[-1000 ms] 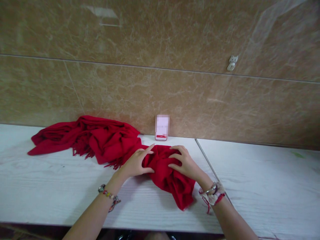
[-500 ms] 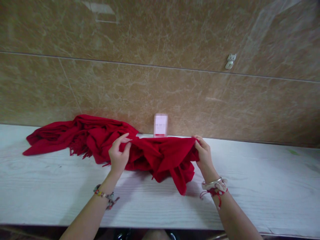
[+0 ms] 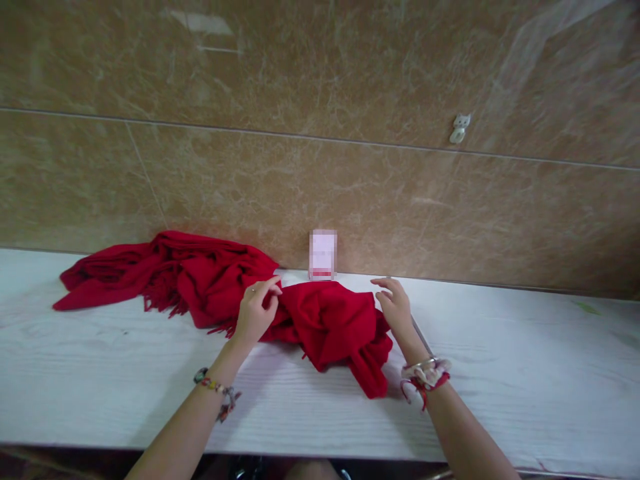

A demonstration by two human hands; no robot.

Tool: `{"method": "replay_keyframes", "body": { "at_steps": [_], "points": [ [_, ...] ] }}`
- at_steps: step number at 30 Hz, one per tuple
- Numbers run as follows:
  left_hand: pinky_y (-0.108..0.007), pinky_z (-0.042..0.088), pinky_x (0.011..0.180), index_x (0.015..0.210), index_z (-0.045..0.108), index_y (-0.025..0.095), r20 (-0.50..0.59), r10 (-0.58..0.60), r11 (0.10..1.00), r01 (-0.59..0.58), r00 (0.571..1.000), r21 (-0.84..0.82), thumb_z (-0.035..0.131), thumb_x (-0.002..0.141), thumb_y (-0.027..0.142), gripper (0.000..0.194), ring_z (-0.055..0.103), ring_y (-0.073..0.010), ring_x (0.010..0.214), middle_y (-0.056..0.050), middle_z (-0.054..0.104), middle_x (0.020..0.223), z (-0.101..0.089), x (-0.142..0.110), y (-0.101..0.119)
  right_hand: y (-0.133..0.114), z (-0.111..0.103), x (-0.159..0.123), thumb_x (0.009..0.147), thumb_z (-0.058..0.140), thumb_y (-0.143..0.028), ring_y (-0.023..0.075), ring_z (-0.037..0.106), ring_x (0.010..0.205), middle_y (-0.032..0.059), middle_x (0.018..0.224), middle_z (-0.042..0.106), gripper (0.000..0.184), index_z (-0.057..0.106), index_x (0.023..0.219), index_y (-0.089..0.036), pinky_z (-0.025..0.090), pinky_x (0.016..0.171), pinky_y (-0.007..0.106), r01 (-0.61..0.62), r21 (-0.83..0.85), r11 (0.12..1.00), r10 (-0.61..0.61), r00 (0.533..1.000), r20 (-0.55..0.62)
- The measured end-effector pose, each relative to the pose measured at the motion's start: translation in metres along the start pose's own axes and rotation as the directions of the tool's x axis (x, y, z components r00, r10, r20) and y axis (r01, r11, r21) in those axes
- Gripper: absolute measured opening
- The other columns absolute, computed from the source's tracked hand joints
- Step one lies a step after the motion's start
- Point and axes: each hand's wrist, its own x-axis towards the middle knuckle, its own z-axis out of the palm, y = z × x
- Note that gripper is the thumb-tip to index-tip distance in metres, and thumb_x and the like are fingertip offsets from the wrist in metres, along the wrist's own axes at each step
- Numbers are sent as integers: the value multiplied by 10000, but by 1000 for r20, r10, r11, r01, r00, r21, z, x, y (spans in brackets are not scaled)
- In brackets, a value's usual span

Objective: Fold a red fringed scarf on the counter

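Observation:
A red fringed scarf (image 3: 330, 327) lies crumpled along the white tabletop, its bunched right end between my hands and its long folded part stretching left against the wall. My left hand (image 3: 257, 310) hovers over the middle of the scarf, thumb and fingers curved with a gap between them. It grips no cloth; whether it touches the scarf I cannot tell. Just off the scarf's right edge is my right hand (image 3: 396, 307), fingers stretched out and apart, holding nothing. A thin dark stick-like thing (image 3: 421, 335) shows beside my right wrist, partly hidden.
Brown marbled tiles (image 3: 225, 180) rise behind the white tabletop (image 3: 500, 373). A small pale card or box (image 3: 323, 253), blurred out, stands against the wall behind the scarf. A white cat-shaped hook (image 3: 460, 128) is fixed to the tiles at upper right.
Both hands have let go of the scarf edge that they held stretched between them. The cloth has dropped into a loose heap, and the thin dark thing has come into sight.

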Motion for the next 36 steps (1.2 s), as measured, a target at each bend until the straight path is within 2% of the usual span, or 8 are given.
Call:
{"method": "replay_keyframes", "body": {
  "at_steps": [3, 7, 9, 11, 16, 21, 29, 36],
  "points": [
    [-342, 414, 878, 1263, 416, 201, 161, 120, 987, -100, 980, -128, 427, 813, 141, 454, 595, -167, 871, -15, 687, 881, -1, -2, 5, -24, -6, -6, 762, 461, -230, 209, 547, 865, 62, 862, 578, 173, 626, 816, -219, 454, 799, 401, 221, -23, 975, -219, 974, 64],
    [-429, 305, 998, 1363, 247, 212, 353, 180, 976, -122, 918, -181, 520, 807, 256, 621, 518, -205, 1099, -72, 616, 1151, 1, -5, 9, -47, -5, -19, 809, 503, -274, 212, 529, 944, 74, 987, 561, 200, 611, 972, -233, 437, 849, 396, 406, -34, 913, -373, 866, 333],
    [-446, 282, 1013, 1365, 227, 215, 395, 182, 978, -124, 900, -167, 592, 770, 316, 706, 482, -222, 1147, -88, 589, 1191, 1, -6, 8, -48, -1, -23, 787, 555, -285, 229, 507, 983, 86, 1037, 551, 260, 594, 1038, -230, 424, 869, 418, 466, -55, 883, -403, 814, 419],
    [-439, 303, 998, 1346, 254, 216, 351, 184, 979, -142, 918, -143, 612, 763, 334, 694, 508, -219, 1109, -82, 617, 1141, 2, -7, 7, -43, 4, -24, 775, 575, -262, 241, 499, 976, 87, 1011, 562, 214, 616, 983, -228, 416, 865, 442, 510, -93, 855, -426, 794, 433],
    [-384, 382, 907, 1228, 409, 216, 148, 195, 981, -190, 969, -48, 541, 829, 303, 429, 607, -165, 810, -2, 676, 821, 2, -5, 2, -33, 8, -20, 816, 506, -203, 220, 523, 889, 65, 890, 579, 135, 632, 777, -232, 431, 814, 421, 504, -138, 852, -427, 824, 373],
    [-304, 424, 774, 1144, 481, 198, 17, 296, 954, -297, 955, 37, 508, 856, 265, 296, 561, -120, 600, 46, 598, 616, -1, -4, 4, -32, 4, -17, 832, 484, -221, 205, 536, 840, 63, 863, 576, 155, 623, 762, -222, 455, 769, 383, 426, -151, 892, -378, 886, 268],
    [-342, 389, 853, 1239, 439, 230, 239, 320, 944, -330, 917, 1, 580, 806, 307, 462, 598, -172, 841, -15, 680, 842, 6, -8, 8, -18, 7, -13, 807, 486, -237, 217, 541, 826, 76, 854, 576, 160, 625, 733, -213, 465, 761, 399, 340, -232, 911, -300, 935, 191],
    [-359, 390, 854, 1288, 351, 221, 94, 295, 954, -299, 951, 30, 588, 800, 339, 555, 589, -192, 874, -37, 671, 910, 12, -13, 16, -6, 12, -13, 786, 495, -227, 216, 543, 827, 71, 869, 574, 130, 617, 741, -217, 466, 758, 390, 352, -282, 893, -284, 925, 252]
  ]
}}
